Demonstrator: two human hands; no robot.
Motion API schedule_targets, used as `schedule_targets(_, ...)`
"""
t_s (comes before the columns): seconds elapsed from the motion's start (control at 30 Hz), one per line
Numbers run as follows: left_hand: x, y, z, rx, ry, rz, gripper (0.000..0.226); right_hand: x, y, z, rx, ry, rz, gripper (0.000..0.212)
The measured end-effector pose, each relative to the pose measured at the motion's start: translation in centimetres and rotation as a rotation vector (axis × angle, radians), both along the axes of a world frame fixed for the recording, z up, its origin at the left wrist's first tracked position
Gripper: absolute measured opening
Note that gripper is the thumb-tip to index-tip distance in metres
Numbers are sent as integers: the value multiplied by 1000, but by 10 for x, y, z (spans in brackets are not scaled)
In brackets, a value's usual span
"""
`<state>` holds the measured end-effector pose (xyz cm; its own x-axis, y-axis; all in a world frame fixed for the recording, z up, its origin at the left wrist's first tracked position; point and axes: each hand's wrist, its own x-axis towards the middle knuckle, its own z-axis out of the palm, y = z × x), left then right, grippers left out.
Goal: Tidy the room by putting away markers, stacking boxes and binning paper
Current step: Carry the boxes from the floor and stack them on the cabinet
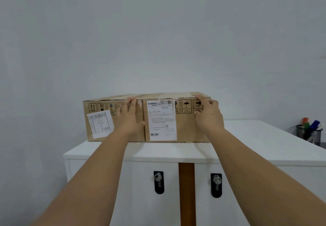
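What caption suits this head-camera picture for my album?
Left hand presses the left cardboard box, right hand grips the right cardboard box, atop a white cabinet.

Even soft light, slightly blurred, wide-angle distortion

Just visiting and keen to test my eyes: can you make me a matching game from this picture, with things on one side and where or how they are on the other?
Things:
1. left box
2. right box
3. mesh cup
4. locks

States:
A. holds coloured markers
B. on the doors of the cabinet
C. bears a tilted label
D. the right hand grips its top corner

Pairs: 1-C, 2-D, 3-A, 4-B
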<state>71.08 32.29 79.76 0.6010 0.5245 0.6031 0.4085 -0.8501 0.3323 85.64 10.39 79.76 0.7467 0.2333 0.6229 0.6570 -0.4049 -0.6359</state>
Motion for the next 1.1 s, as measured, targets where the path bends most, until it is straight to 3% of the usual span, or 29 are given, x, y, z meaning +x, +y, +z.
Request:
schedule_targets(0.13, -21, 1, 17, -41, 176, -72, 95, -8, -10, 0, -101, 79, 76, 72)
schedule_targets(0.27, -58, -19, 5, -33, 253, -101, 84, -36, -21, -38, -124, 232, 134, 85)
schedule_targets(0.43, -135, -33, -71, -108, 169, -199, 63, -112, -11, -99, -63, -199, 88, 64)
schedule_targets(0.6, -248, -29, -170, -254, 102, -12, 57, -191, 25, -172, -266, -226, 248, 41)
schedule_targets(0.8, -388, -6, -274, -756, 349, 425, 55, -274, 81, -253, -676, -5, 539, 35)
schedule_targets(0.9, -455, 1, -324, -947, 353, 585, 61, -315, 111, -300, -922, 178, 652, 38)
schedule_targets(1.0, -500, 9, -365, -1084, 401, 662, 66, -354, 145, -348, -1059, 399, 732, 44)
schedule_targets(1.1, -521, 7, -388, -1146, 385, 603, 56, -382, 176, -384, -1133, 490, 763, 55)
